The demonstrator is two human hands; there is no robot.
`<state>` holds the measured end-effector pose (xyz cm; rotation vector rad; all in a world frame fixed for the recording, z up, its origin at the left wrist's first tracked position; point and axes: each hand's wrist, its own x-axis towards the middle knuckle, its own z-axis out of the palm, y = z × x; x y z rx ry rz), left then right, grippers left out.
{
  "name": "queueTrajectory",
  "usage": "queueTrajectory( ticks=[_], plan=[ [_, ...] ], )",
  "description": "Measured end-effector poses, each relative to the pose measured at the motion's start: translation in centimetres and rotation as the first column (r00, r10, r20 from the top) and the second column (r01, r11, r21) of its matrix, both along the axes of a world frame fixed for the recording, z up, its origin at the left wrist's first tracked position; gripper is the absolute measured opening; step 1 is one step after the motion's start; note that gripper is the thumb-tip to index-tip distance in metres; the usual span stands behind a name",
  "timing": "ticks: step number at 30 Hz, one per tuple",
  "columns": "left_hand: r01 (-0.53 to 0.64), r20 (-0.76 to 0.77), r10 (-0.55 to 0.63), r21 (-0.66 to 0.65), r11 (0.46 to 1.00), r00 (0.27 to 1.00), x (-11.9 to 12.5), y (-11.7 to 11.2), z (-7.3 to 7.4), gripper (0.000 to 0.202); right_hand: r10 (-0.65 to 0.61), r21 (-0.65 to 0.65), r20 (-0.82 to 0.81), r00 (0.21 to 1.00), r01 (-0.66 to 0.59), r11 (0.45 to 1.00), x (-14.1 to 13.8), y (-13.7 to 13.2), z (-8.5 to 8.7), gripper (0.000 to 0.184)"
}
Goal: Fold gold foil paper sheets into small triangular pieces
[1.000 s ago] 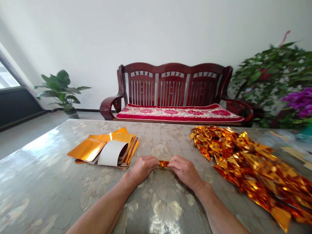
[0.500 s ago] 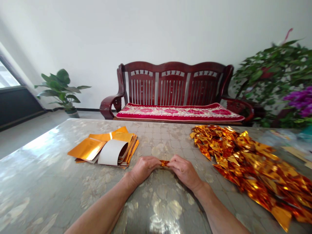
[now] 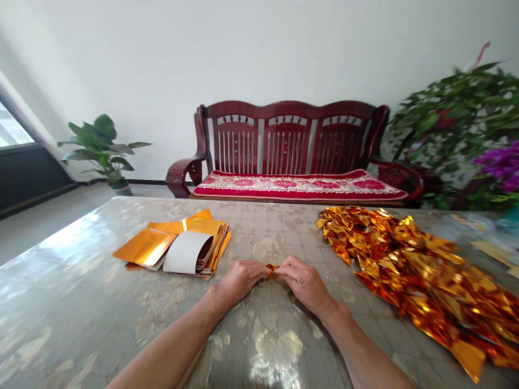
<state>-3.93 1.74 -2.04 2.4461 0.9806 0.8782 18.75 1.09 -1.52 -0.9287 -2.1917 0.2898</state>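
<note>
Between my hands, a small folded piece of gold foil paper (image 3: 272, 269) shows only in its middle; its ends are hidden by my fingers. My left hand (image 3: 243, 278) pinches its left end, and my right hand (image 3: 300, 276) pinches the right end. Both hands are closed, low over the tabletop. To the left lies a stack of foil sheets (image 3: 146, 247), gold on one side, with a white-backed sheet (image 3: 184, 254) curled over at the front. A large heap of folded gold foil pieces (image 3: 405, 270) spreads to the right.
The table (image 3: 101, 313) has a glossy, flower-patterned cover. Clear plastic bags (image 3: 466, 227) and tan strips (image 3: 497, 256) lie at the far right. Beyond the table stand a dark red wooden bench (image 3: 287, 143), a potted plant (image 3: 106, 146) and a leafy plant (image 3: 450, 119).
My hands have come slightly closer together, mostly my right hand moving left. Less of the gold piece shows between them, and it looks more bunched.
</note>
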Motion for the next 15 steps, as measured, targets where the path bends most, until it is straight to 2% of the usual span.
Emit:
queueTrajectory(
  ticks=[6, 10, 15],
  plan=[
    [-0.054, 0.14, 0.07, -0.111, 0.992, 0.988, -0.09, 0.22, -0.4, 0.019, 0.021, -0.003, -0.047, 0.999, -0.021, 1.0, -0.02, 0.07, 0.38, 0.023],
    [-0.071, 0.17, 0.101, -0.174, 0.982, 0.98, -0.09, 0.21, -0.31, 0.018, 0.063, 0.002, -0.066, 0.996, -0.063, 0.998, -0.23, -0.02, 0.6, 0.025],
    [-0.059, 0.171, 0.09, -0.179, 0.982, 0.981, 0.03, 0.08, -0.3, 0.02, 0.079, 0.01, -0.11, 0.991, -0.079, 0.997, -0.37, -0.11, 0.54, 0.024]
  ],
)
